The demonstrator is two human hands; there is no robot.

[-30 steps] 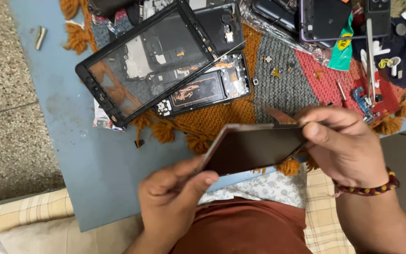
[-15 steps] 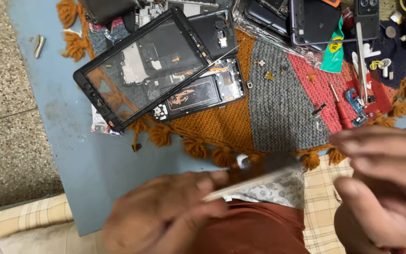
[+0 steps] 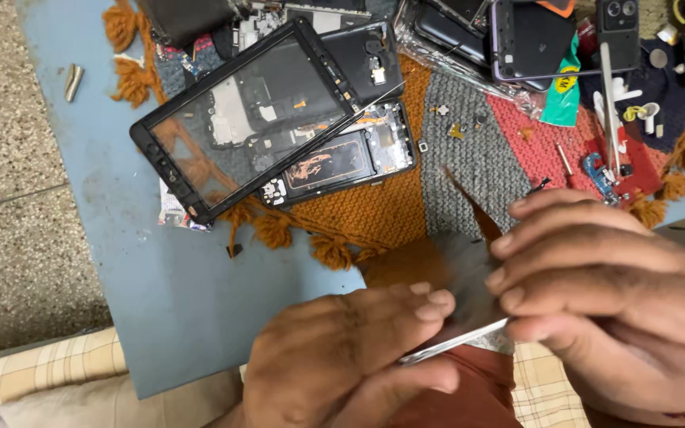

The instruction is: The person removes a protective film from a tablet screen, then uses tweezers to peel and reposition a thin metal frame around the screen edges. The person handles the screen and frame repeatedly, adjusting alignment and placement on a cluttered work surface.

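So both hands, left hand [image 3: 342,357] and right hand [image 3: 612,301], pinch the thin panel [image 3: 457,277] by its edges, fingers pressed together, keeping it steady.

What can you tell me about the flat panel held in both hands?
The flat panel looks like a thin, dark, glossy screen, blurred in this view. It is tilted, its pale lower edge facing the camera. The left hand pinches it from below and the right hand covers its right end. It hangs above the person's lap, at the near edge of the blue table.

Left hand [image 3: 342,357] and right hand [image 3: 604,301], fingers pinched.
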